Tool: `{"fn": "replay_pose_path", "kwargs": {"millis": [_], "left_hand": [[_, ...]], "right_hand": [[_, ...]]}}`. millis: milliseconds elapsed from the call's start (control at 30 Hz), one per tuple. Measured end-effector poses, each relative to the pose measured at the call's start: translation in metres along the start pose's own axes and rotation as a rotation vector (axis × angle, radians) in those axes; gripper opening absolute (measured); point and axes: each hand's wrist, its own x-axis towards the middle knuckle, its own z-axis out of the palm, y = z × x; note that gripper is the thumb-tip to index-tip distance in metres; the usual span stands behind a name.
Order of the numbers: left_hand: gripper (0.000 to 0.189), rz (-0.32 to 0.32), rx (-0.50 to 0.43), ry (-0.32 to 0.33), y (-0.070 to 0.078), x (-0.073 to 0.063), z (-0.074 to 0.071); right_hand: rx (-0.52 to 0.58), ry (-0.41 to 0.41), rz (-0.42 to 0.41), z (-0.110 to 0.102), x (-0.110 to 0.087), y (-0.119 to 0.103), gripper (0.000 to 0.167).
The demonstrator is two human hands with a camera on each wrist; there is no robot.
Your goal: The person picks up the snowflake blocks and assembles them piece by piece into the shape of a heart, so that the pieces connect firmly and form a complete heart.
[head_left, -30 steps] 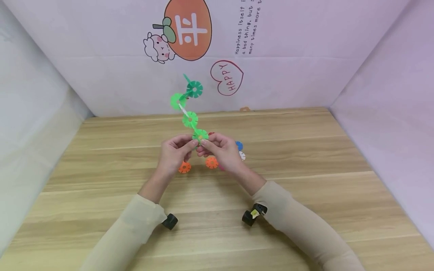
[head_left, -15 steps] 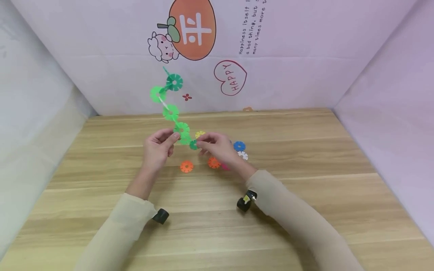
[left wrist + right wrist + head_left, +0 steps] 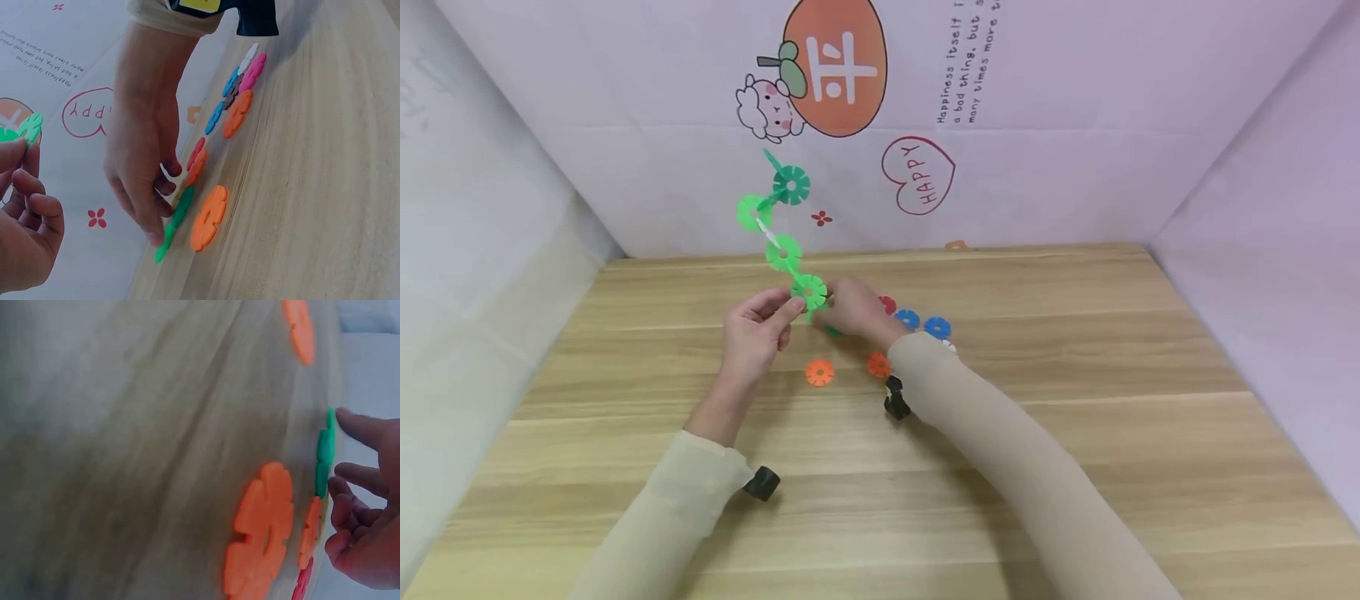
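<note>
My left hand [image 3: 749, 335] pinches the lowest light green disc [image 3: 814, 292] of a chain of notched plastic snowflake discs. The chain rises from there through more light green discs and a white one, set crosswise, to a dark green disc [image 3: 793, 187] at the top. Reaching down beside it, my right hand [image 3: 853, 308] is over a loose green disc [image 3: 177, 217] on the table. One fingertip touches that disc's end in the right wrist view, where the green disc [image 3: 324, 453] lies flat; the other fingers are loosely bent.
On the wooden table [image 3: 1075, 375] lie orange discs [image 3: 820, 372], a red disc [image 3: 887, 305], blue discs [image 3: 937, 327] and a white one [image 3: 949, 346], partly behind the right sleeve. A pink disc [image 3: 252, 74] shows in the left wrist view. White printed sheets wall the back and sides.
My hands have parted; the left moved leftward with the chain. My right hand let go of the chain and reached forward and left to the loose green disc.
</note>
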Motion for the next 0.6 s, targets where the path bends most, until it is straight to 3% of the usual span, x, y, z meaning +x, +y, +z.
{"fn": "replay_pose_path", "kwargs": {"millis": [167,400,600], "left_hand": [[0.006,0.01,0.017,0.0,0.001,-0.001,0.0],[0.007,-0.002,0.017,-0.005,0.0,-0.002,0.001],[0.006,-0.006,0.03,-0.002,-0.001,-0.001,0.004]], "right_hand": [[-0.085,-0.027,0.017,0.002,0.006,-0.002,0.028],[-0.028,-0.011,0.048,-0.001,0.003,-0.001,0.041],[0.066,0.001,-0.012,-0.004,-0.012,0.001,0.021]]}}
